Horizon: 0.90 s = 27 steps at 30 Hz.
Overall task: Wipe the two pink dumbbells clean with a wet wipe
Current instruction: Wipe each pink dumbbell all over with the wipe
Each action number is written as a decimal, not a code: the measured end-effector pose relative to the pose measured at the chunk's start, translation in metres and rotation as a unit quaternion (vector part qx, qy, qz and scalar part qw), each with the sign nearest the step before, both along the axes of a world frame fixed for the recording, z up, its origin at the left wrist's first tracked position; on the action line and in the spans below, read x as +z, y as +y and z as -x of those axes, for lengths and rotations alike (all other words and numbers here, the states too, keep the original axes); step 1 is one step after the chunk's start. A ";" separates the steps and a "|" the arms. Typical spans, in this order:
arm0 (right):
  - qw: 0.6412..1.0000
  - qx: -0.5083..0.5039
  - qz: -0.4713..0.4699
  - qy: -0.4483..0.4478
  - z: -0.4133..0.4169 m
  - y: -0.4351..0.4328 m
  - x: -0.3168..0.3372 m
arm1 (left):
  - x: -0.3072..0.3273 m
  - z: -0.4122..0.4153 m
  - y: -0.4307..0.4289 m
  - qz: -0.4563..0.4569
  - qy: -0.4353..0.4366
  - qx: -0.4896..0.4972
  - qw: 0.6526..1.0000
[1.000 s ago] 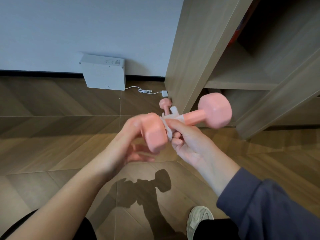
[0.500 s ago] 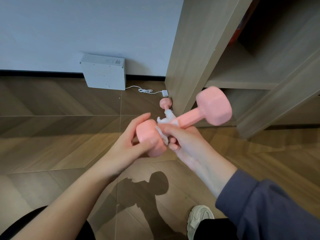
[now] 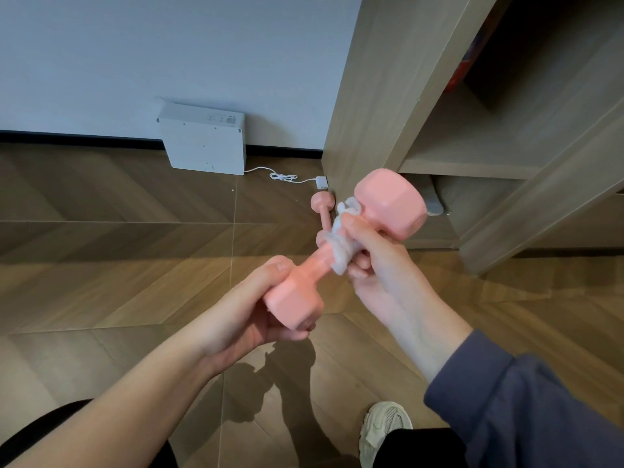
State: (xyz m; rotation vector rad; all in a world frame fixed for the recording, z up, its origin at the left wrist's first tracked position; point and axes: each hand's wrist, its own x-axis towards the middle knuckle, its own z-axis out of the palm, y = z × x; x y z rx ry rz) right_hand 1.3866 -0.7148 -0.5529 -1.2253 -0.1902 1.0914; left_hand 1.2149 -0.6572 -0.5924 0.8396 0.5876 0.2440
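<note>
Dumbbell held in the air, axis running near-left to far-right. Left hand grips near head; right hand clenches wipe round handle by far head. Second dumbbell on floor beyond.

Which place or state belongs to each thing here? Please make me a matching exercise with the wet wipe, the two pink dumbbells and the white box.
Things:
1. wet wipe
2. held pink dumbbell
3. second pink dumbbell
4. white box

Places or states:
A. stands on the floor against the wall
B. lies on the floor beside the wooden shelf unit
C. wrapped round a handle, gripped by the right hand
D. in the air, one head gripped by the left hand

Pairs: 1-C, 2-D, 3-B, 4-A.
</note>
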 end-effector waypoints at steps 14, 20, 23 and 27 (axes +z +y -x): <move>0.986 0.014 -0.071 0.152 0.010 0.003 -0.003 | 0.007 -0.007 -0.030 0.086 -0.023 0.020 0.996; 0.955 0.195 -0.186 0.122 0.001 -0.008 -0.002 | 0.013 -0.007 -0.024 0.137 -0.052 0.018 0.989; 0.934 0.252 -0.215 0.132 -0.001 -0.011 -0.002 | 0.015 -0.005 -0.022 0.168 -0.075 -0.003 0.983; 0.957 0.197 -0.187 0.104 0.000 -0.011 -0.004 | 0.018 -0.006 -0.024 0.153 -0.071 -0.023 0.985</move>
